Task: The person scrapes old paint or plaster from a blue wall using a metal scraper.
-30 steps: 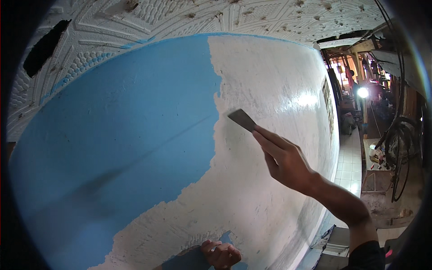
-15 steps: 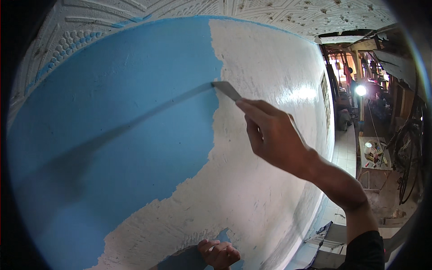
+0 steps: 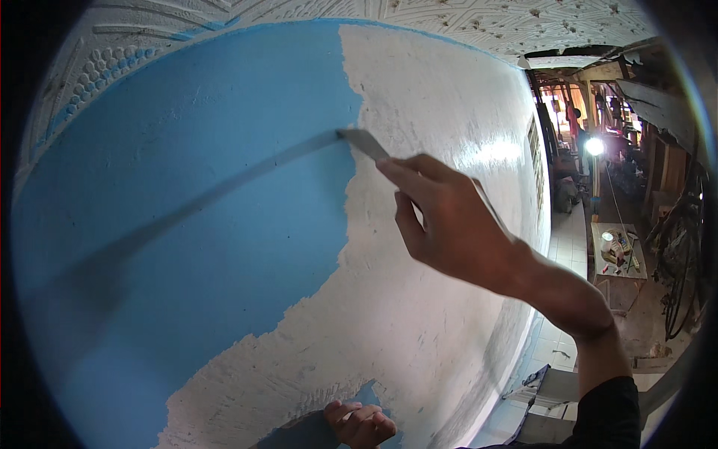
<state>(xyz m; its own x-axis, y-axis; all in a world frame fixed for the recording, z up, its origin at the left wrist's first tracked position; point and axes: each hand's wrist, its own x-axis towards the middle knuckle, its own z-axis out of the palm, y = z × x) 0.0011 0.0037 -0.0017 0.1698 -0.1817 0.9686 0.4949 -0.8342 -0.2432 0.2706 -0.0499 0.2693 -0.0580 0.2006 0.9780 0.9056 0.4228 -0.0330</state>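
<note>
My right hand [image 3: 467, 224] is closed around a flat metal scraper [image 3: 365, 144], raised toward the upper middle of the wall. The scraper's blade tip meets the wall at the ragged border of the blue paint [image 3: 224, 202], just on the blue side. Right of that border the wall is a bare, whitish scraped surface [image 3: 419, 299]. At the bottom, my left hand [image 3: 360, 425] is in front of the wall with its fingers curled; whatever it may hold is hidden. Beside it are a dark blue area and a small blue remnant [image 3: 368, 391].
A textured white ceiling [image 3: 464, 34] runs along the wall's top. A bright lamp [image 3: 594, 147] shines at the right, above a small table [image 3: 603, 271] with assorted items. Dark cables [image 3: 673, 277] hang at far right; a grey chair-like object [image 3: 557, 385] stands below.
My right hand and the scraper have shifted slightly left, with the blade tip a little farther onto the blue. The view has shifted slightly. My left hand stays in place.
</note>
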